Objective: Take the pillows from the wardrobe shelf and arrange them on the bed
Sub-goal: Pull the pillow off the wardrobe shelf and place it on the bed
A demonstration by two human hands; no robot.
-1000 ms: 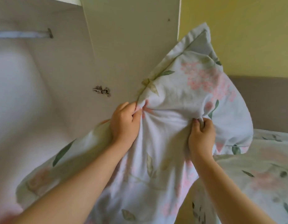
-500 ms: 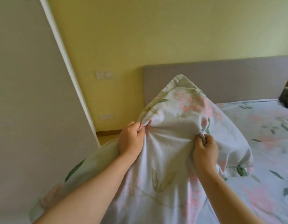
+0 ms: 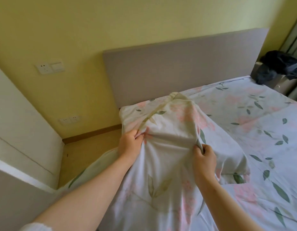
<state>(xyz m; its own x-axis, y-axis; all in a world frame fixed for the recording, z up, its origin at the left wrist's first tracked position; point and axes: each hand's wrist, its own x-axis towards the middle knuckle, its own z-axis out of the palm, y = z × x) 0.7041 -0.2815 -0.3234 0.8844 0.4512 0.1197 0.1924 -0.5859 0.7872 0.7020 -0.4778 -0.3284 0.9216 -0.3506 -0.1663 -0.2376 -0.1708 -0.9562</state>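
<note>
Holding a flowery pillow over the bed.

Left hand pinching the cloth tight, right hand pinching it too, both grips closed on the pillow. Far end lying near the grey headboard, next to the yellow wall.
</note>
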